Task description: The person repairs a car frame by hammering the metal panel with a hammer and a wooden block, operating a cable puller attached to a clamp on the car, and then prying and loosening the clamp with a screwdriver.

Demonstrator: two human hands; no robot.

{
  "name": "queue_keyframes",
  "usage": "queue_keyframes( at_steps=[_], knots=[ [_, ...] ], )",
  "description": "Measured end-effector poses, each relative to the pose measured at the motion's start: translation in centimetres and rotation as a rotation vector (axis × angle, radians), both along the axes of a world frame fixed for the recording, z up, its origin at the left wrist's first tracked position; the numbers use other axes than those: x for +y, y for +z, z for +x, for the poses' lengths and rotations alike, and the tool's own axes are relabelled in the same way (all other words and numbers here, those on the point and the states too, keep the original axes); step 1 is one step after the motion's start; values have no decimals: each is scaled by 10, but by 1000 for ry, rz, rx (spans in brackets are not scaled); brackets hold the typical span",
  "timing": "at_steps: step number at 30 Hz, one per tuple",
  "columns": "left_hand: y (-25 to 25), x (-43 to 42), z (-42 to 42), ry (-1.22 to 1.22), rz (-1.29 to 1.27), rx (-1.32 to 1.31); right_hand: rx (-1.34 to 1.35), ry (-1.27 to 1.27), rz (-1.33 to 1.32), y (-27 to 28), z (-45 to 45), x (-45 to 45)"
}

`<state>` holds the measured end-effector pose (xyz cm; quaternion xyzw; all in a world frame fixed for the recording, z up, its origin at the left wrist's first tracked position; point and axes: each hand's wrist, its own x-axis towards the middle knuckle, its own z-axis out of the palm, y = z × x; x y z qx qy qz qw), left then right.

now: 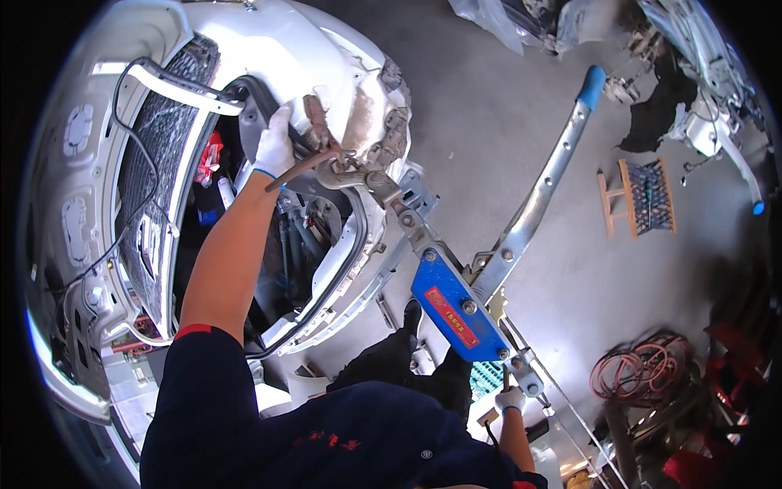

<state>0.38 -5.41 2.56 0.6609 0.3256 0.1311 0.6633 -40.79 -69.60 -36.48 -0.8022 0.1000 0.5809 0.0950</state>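
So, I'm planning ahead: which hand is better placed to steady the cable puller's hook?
Probably the left hand: it's close to the hook by the white car, while the right hand is near the opposite end of the cable puller.

Left hand [275,147], gloved, fingers against black trim [254,114] on the white car body [301,49]. Rusty bar [316,118] just right of those fingers, steel hook [376,184] below it. Blue cable puller [432,285] slants from the hook toward the right hand's [511,399] fingers, lever [547,183] angled away from them. Right fingers look curled, can't tell on what. Wire rope [562,397] just right of them.
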Motion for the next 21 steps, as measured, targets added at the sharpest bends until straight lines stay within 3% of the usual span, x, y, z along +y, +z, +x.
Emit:
queue_keyframes(
  at_steps=[6,9,10,13,18,21],
  knots=[
    [-11,19,2,7,3,-55,-77,-102,-78,3,-13,-6],
    [-17,26,-1,-10,122,-14,45,-80,-95,43,15,4],
    [-19,29,-2,-28,200,12,50,-95,-88,52,23,9],
    [-23,39,-8,-264,935,184,-2,-85,-131,45,28,11],
    [-37,59,9,-24,529,198,-44,-30,-120,29,60,13],
    [-37,49,-2,-8,463,183,-38,-47,-69,30,45,5]
  ],
)
